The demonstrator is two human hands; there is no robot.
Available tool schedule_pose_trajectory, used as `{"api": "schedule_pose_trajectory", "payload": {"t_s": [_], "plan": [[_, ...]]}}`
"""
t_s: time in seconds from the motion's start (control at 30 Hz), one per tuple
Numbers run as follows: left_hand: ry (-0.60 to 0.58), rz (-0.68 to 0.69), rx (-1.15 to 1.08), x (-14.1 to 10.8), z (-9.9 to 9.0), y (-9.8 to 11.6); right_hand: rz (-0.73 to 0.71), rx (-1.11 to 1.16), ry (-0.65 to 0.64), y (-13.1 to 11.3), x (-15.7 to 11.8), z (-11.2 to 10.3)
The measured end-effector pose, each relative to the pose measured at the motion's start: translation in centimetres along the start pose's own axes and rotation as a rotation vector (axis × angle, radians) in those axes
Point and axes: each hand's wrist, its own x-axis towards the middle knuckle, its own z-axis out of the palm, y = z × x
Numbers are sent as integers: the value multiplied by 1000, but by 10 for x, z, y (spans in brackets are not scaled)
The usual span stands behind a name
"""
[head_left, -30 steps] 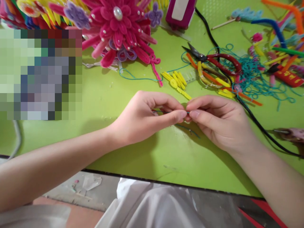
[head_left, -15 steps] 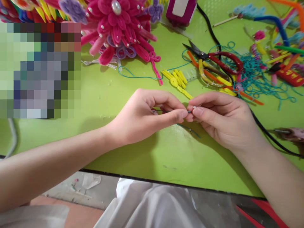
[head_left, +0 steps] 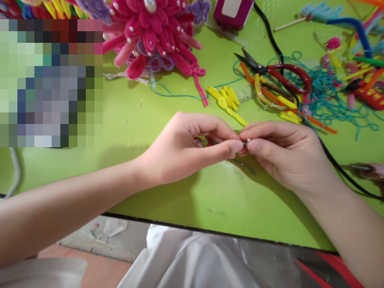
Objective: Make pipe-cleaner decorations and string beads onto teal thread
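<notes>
My left hand [head_left: 195, 148] is closed, thumb and forefinger pinching a thin teal cord [head_left: 248, 168] whose loose end hangs below the fingers. Fingertip to fingertip with it, my right hand [head_left: 282, 154] pinches a tiny white bead [head_left: 249, 140] at the cord's end. Whether the cord passes through the bead is too small to tell. Just beyond the fingertips lies a yellow pipe-cleaner piece [head_left: 234, 115] on the green table [head_left: 162, 200]. Curled fingers hide part of the cord.
Behind my hands stands a pink pipe-cleaner flower [head_left: 150, 36] with pearls. Red-handled scissors [head_left: 288, 78] lie beside a tangle of teal cord [head_left: 322, 88]. A black cable [head_left: 339, 168] runs down the right, near a glue gun [head_left: 367, 171]. A purple box [head_left: 232, 14] stands at the back.
The view has shifted slightly. Both hands keep their pinches, and the fingertips have moved a little to the right with the bead and cord.
</notes>
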Motion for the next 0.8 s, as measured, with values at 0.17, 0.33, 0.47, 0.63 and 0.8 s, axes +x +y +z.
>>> {"api": "schedule_pose_trajectory", "payload": {"t_s": [0.17, 0.33, 0.47, 0.63, 0.8], "plan": [[-2, -3, -6, -1, 0, -1, -37, -20, -25, 0, 0, -1], [-14, 29, 17, -1, -1, -2, -49, -35, -12, -1, -1, 1], [-25, 30, 18, -1, -2, -2, -51, -60, 19, -4, -1, 5], [-30, 25, -12, -1, -2, -2, -129, -146, 95, -11, -3, 10], [-33, 19, 4, -1, -2, -2, -218, -271, 135, -12, -12, 10]]}}
